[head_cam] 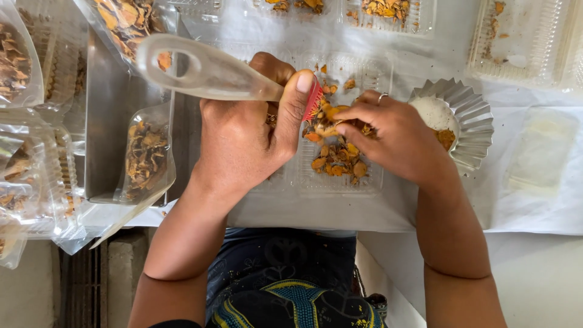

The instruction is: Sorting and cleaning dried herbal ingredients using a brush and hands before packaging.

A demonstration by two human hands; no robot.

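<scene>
My left hand (243,136) grips a brush with a clear plastic handle (200,70) and red bristles (314,100), the bristles pointing down onto a clear plastic tray (370,182) of orange-brown dried pieces (337,158). My right hand (395,136), a ring on one finger, pinches one of those pieces at the tray's middle, right next to the bristles. A fluted foil cup (470,118) with white and orange contents sits just behind my right hand.
A metal tray (106,121) at left holds clear bags of dried pieces (146,158). More filled bags (24,176) pile at the far left. Clear plastic containers (522,36) line the back on a white sheet (534,206).
</scene>
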